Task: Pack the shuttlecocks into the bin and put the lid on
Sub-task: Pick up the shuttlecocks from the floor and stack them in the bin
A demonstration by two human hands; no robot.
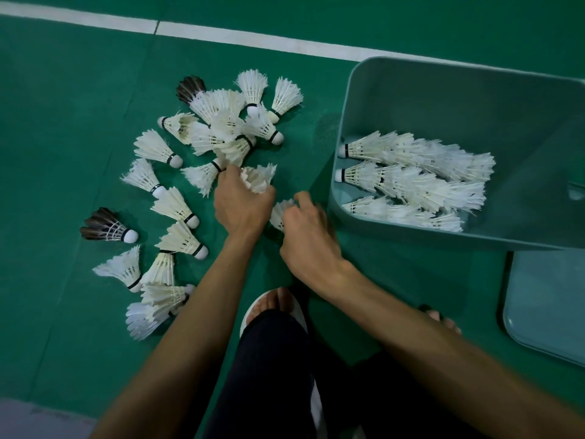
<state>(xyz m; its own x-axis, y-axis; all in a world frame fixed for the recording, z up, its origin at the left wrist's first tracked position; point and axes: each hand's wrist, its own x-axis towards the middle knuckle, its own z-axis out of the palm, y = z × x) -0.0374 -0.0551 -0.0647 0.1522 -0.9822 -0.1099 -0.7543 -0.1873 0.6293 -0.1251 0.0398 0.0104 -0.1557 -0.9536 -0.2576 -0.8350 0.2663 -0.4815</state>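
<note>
Gathering step: my left hand point(242, 207) curls round a white shuttlecock point(259, 179), and my right hand point(305, 239) pinches a second shuttlecock point(279, 213). Loose pile point(221, 122) centre-left, part-filled bin point(357, 99) right, lid point(544, 305) lower right. Next, I'd carry both rightward and lay them in.

The single camera sits on my head, looking steeply down and forward at the green floor point(79, 90), near; my forearms point(196, 305) enter from 6 o'clock, the bin point(474, 96) at 2 o'clock.
</note>
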